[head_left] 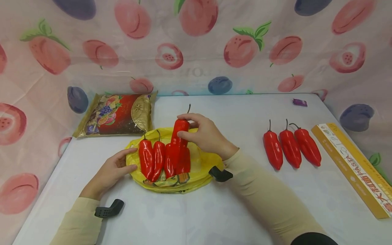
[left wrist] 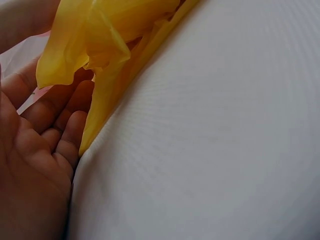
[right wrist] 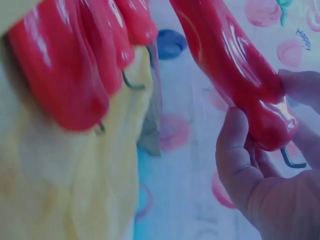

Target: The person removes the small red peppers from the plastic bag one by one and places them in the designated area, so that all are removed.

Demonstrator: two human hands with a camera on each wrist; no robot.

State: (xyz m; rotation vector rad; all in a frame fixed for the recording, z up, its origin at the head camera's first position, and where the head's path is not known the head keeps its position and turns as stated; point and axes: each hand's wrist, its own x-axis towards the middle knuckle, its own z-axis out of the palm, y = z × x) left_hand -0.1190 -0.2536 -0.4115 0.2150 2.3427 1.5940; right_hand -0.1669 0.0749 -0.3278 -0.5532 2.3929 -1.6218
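Note:
My right hand (head_left: 208, 134) pinches a glossy red chili pepper (right wrist: 245, 65) near its stem end, thumb on one side and fingers on the other. In the head view this pepper stands tilted above a flattened yellow plastic bag (head_left: 202, 160), hiding part of the peppers beneath. Several more red chili peppers (head_left: 146, 158) lie side by side on the bag, stems pointing away from me. At the bag's left edge rests my left hand (head_left: 113, 170), its loosely bent fingers (left wrist: 75, 130) touching the yellow plastic (left wrist: 107, 75).
Behind the bag on the left lies a red and gold packet (head_left: 119, 114). Three red peppers (head_left: 289, 148) sit to the right, beside a long yellow pasta box (head_left: 352, 170). A small purple wrapper (head_left: 299, 102) is near the back edge of the white table (head_left: 183, 217).

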